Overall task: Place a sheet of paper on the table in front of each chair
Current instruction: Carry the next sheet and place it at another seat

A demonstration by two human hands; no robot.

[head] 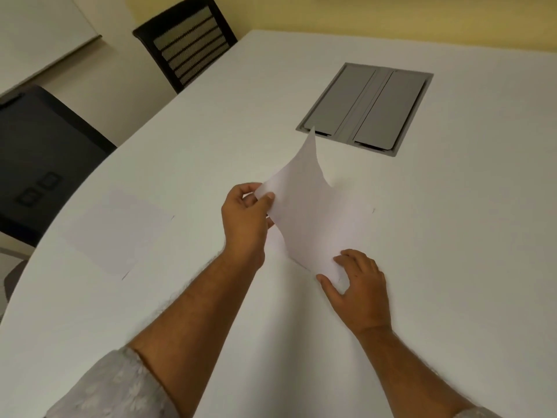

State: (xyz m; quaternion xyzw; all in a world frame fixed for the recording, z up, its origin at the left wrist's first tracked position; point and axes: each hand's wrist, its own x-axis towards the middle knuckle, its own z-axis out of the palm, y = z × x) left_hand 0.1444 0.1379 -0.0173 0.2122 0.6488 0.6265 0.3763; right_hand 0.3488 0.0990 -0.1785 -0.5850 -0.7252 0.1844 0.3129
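White sheet of paper curls up off the table, its far corner pointing to 12 o'clock near the grey cable hatch; the left hand pinches its left edge between thumb and fingers, the right hand presses its near corner down with spread fingers. Likely best to keep that pinch light and lower it flat. Another sheet lies at 9 o'clock before a dark chair; open tabletop spreads toward 3 o'clock
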